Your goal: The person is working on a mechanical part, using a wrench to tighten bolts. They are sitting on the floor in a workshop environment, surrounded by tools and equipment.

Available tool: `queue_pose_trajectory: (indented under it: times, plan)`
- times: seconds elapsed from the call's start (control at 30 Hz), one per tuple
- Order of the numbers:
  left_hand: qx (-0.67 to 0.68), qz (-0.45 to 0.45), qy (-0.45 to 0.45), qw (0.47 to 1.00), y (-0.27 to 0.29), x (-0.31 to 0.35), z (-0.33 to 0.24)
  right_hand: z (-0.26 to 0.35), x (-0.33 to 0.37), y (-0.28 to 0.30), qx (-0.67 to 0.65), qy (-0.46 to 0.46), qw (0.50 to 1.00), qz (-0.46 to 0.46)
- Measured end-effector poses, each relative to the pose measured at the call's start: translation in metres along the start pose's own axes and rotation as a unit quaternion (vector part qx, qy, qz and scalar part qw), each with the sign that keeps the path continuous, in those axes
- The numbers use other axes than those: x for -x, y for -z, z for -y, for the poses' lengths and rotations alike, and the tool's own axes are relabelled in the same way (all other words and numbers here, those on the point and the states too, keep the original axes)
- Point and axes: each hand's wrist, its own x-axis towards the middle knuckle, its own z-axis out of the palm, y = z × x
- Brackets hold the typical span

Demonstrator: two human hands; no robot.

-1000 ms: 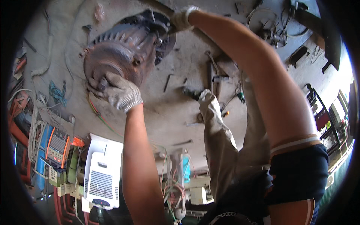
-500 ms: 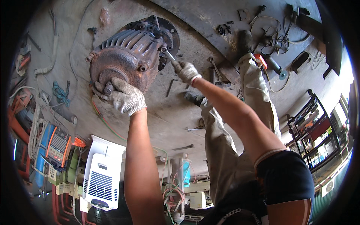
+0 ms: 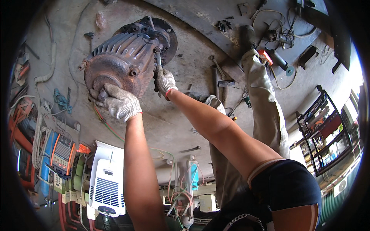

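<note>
A rusty finned electric motor (image 3: 122,49) lies on the concrete floor, its round flange at the far end. My left hand (image 3: 122,103), in a whitish knit glove, is closed round the short shaft stub (image 3: 102,96) on the motor's near end. In my gloved right hand (image 3: 166,81) is a ring wrench (image 3: 158,58). Its ring end sits at a bolt on the motor's right side, close to the flange, and the handle points back toward me. My right fingers are wrapped round the handle and partly hidden.
To the right on the floor lie a hammer (image 3: 226,82), another wrench (image 3: 218,66) and several dark bolts (image 3: 224,25). An angle grinder (image 3: 281,63) with its cord is farther right. A white vented unit (image 3: 107,186) stands lower left, a black shelf rack (image 3: 325,133) at the right.
My right hand has swung left and slightly down, turning the wrench from slanted to nearly in line with my view. My left hand stays on the shaft. The whole view has shifted slightly.
</note>
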Motion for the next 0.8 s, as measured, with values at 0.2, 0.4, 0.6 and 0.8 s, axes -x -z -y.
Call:
queue_pose_trajectory:
  times: [0.2, 0.4, 0.6, 0.8]
  plan:
    - [0.004, 0.002, 0.0, 1.0, 0.002, -0.002, -0.006, 0.013, -0.002, 0.015, 0.131, -0.021, 0.991, -0.012]
    - [0.023, 0.039, 0.064, 0.997, 0.005, 0.0, -0.006, 0.018, -0.016, 0.045, 0.349, 0.079, 0.934, -0.004]
    - [0.024, -0.039, -0.023, 0.999, 0.004, 0.001, -0.015, 0.159, -0.066, 0.087, 0.644, 0.24, 0.688, 0.233]
    - [-0.003, 0.03, 0.022, 0.999, 0.006, 0.003, -0.014, 0.229, -0.068, 0.049, 0.846, 0.176, 0.466, 0.192]
